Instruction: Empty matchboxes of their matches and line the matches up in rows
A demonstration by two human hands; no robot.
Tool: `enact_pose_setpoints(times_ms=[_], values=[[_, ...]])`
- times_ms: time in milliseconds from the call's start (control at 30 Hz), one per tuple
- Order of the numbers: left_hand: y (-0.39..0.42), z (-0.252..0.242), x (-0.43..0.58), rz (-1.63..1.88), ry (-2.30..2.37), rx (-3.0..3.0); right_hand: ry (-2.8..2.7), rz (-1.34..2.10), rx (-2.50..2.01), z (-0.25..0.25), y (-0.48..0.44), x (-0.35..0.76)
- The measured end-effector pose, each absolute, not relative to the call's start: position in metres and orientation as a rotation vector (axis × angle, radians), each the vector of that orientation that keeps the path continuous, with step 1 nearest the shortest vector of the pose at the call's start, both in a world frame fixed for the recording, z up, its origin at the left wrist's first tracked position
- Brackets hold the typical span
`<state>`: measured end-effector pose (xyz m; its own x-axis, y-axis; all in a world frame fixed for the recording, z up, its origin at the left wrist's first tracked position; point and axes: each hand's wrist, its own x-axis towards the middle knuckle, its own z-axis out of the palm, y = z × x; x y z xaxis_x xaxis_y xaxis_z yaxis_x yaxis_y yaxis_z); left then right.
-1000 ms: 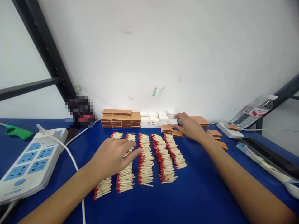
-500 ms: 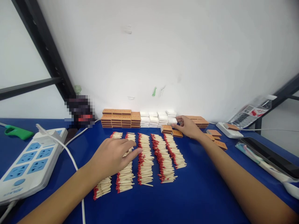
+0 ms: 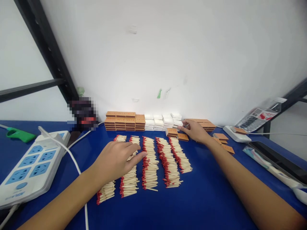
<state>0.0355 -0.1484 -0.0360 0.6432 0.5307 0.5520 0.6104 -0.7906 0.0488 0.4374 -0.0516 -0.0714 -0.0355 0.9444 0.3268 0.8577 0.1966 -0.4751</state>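
Observation:
My left hand (image 3: 121,158) hovers palm down over the left rows of red-tipped matches (image 3: 129,182), thumb apart from the fingers, with nothing seen in it. At the right end of the white matchbox trays (image 3: 157,123), my right hand (image 3: 193,130) has thumb and fingers closed around the edge of one white tray (image 3: 177,123); its far fingertips are partly hidden. Just in front lie orange matchboxes (image 3: 183,137), some stacked. Brown-orange matchboxes (image 3: 124,123) form a neat stack left of the white ones. More match rows (image 3: 172,163) lie between my hands.
Further orange boxes (image 3: 202,123) sit behind my right hand, and loose ones (image 3: 226,148) to its right. A power strip (image 3: 35,166) with a white cable (image 3: 78,169) lies at left beside a green lighter (image 3: 21,134). A phone (image 3: 278,159) and plastic bottle (image 3: 260,115) are at right.
The view has shifted very slightly. Both hands, the match rows and the stacks stay in practically the same places.

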Motion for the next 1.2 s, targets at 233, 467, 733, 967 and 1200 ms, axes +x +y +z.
enact_pose_setpoints(times_ms=[233, 467, 733, 967, 1200], values=[[-0.1475, -0.0375, 0.035, -0.827, -0.973, -2.719, -2.016, 0.137, -1.639, -0.0683, -0.0521, 0.4414], [-0.1476, -0.0368, 0.0357, -0.813, -0.978, -2.734, -2.079, 0.045, -1.625, -0.0693, -0.0506, 0.4406], [-0.1471, -0.0377, 0.0349, -0.812, -0.985, -2.724, -2.142, 0.067, -1.592, -0.0637, -0.0532, 0.4442], [-0.1472, -0.0365, 0.0356, -0.817, -0.977, -2.726, -2.089, 0.073, -1.618, -0.0659, -0.054, 0.4421], [-0.1476, -0.0372, 0.0349, -0.798, -0.989, -2.727, -2.045, 0.134, -1.629, -0.069, -0.0537, 0.446]])
